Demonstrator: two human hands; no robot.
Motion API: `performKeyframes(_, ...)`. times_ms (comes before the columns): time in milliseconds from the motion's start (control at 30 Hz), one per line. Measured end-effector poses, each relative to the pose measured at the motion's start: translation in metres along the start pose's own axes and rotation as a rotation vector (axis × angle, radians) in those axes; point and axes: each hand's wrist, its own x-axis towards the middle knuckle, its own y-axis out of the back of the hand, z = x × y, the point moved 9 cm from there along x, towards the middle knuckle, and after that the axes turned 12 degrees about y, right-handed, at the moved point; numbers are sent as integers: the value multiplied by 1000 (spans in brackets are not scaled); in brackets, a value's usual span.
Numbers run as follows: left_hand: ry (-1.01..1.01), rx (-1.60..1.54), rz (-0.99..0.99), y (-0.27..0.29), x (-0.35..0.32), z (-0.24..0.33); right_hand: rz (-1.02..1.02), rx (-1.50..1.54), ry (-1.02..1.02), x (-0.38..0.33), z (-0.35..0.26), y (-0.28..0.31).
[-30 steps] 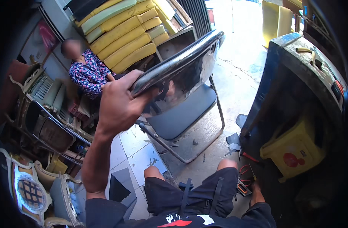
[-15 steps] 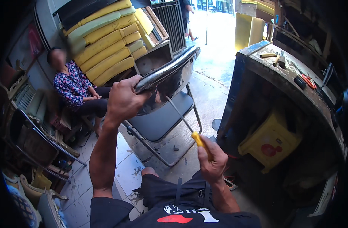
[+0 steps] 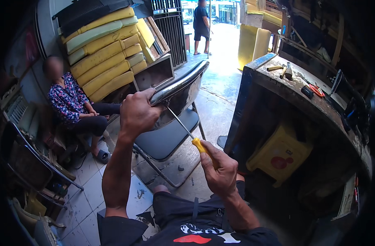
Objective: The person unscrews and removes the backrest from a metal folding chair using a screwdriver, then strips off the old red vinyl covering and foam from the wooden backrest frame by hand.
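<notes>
A folding chair with a dark padded seat (image 3: pixel 166 139) and metal legs stands in front of me. My left hand (image 3: pixel 140 110) is wrapped round the left end of its backrest (image 3: pixel 183 91). In my right hand (image 3: pixel 220 169) I grip a screwdriver (image 3: pixel 198 144) by its yellow handle. Its long metal shaft slants up and left to the backrest's underside, near my left fingers. The tip is close to the torn edge there; whether it touches is too small to tell.
A worn workbench (image 3: pixel 253 69) on the right bears a hammer (image 3: pixel 288 71) and red-handled pliers (image 3: pixel 317 91); a yellow plastic stool (image 3: pixel 281 153) lies under it. At left a person (image 3: pixel 70 98) sits beside stacked yellow foam cushions (image 3: pixel 107 78). Another person (image 3: pixel 201 26) stands outside.
The screwdriver has moved left and its tip is now nearer the backrest's edge by my left hand. My view has turned a little right. The person outside now shows more fully.
</notes>
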Motion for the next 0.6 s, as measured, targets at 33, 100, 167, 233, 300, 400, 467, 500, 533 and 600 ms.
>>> performKeyframes(33, 4, 8, -4, -1, 0, 1, -4, -16, 25, 3, -1, 4)
performKeyframes(100, 12, 37, -3, 1, 1, 0, -132, -147, 54, 18, -16, 5)
performKeyframes(167, 9, 48, -8, 4, 1, -3, -296, -301, 104, 34, -38, -2)
performKeyframes(233, 14, 52, -32, 4, 0, -4, -375, -467, 307, 41, -63, -5)
performKeyframes(300, 15, 65, -19, 2, 3, 0, -417, -658, 538, 33, -74, -10)
performKeyframes(400, 18, 79, -16, 0, 3, -2, -406, -513, 422, 40, -58, 0)
performKeyframes(467, 23, 88, -18, 1, 1, -1, -234, -35, -25, 48, -18, 9)
performKeyframes(500, 26, 92, -17, 2, -1, 0, -366, 153, -362, 43, 4, 1)
performKeyframes(533, 31, 96, -17, 3, -1, 2, -489, 346, -700, 26, 16, -8)
performKeyframes(600, 38, 100, -18, 2, -1, 3, -520, -268, -99, 47, -20, 0)
